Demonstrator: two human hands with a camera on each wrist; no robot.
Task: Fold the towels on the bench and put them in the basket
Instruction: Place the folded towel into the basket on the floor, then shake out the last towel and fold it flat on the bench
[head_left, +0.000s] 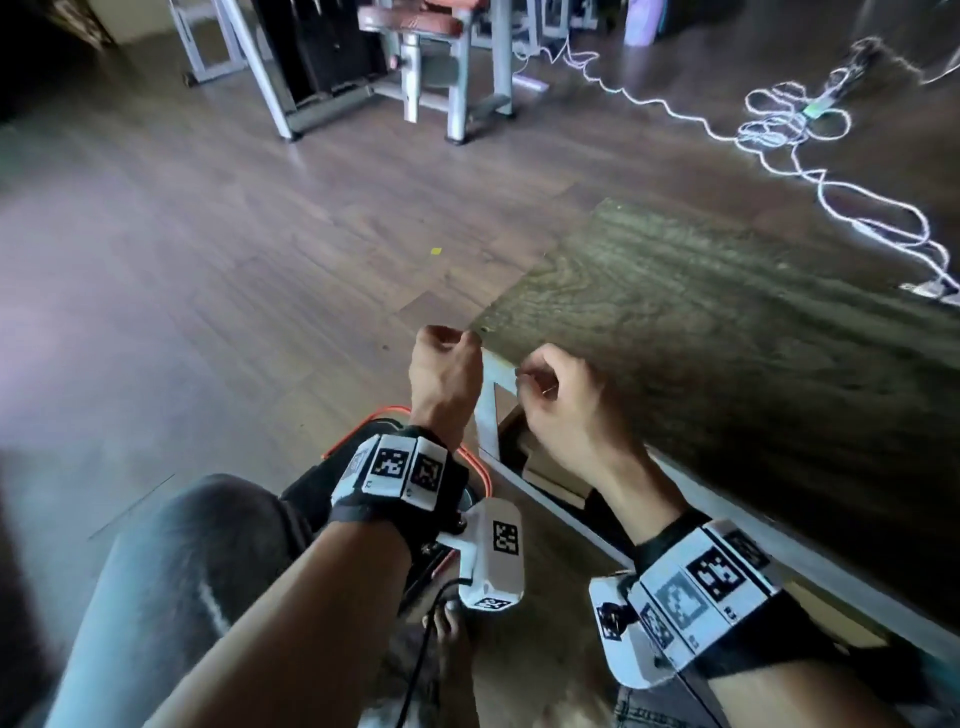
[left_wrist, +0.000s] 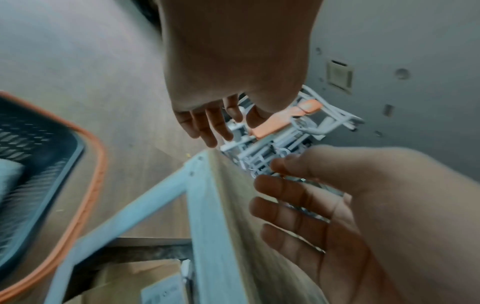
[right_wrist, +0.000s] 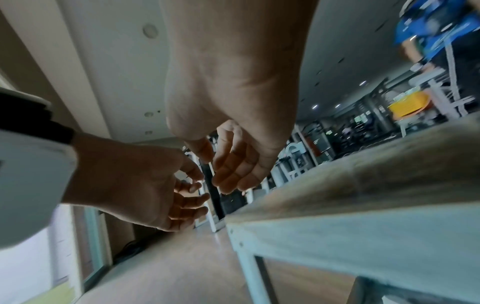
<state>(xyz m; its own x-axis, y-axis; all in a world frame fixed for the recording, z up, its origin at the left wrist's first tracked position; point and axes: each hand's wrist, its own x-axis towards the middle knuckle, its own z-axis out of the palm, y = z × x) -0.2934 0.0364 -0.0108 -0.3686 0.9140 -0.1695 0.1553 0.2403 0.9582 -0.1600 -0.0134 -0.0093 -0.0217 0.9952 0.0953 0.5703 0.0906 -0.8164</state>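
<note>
- Wrist bands with black-and-white square code tags wrap both forearms nearest the head camera; no letters on them can be read.
- Jeans cover the person's knee at lower left.
- Basket, dark mesh with an orange rim, stands on the floor left of the counter's end; a pale towel lies inside it, blurred.
- Left hand is held in the air just off the counter's near corner, fingers loosely curled, gripping nothing.
- Right hand hovers beside it over the counter's edge, fingers likewise loosely bent and holding nothing; the two hands are close but apart.
- Counter has a wood-grain top on a pale frame, running off to the right.
- Cardboard box sits under the counter, with a pale label too blurred to read.
- Gym machine with orange padding stands on the floor beyond.
- White cable lies coiled on the floor at far right.
</note>
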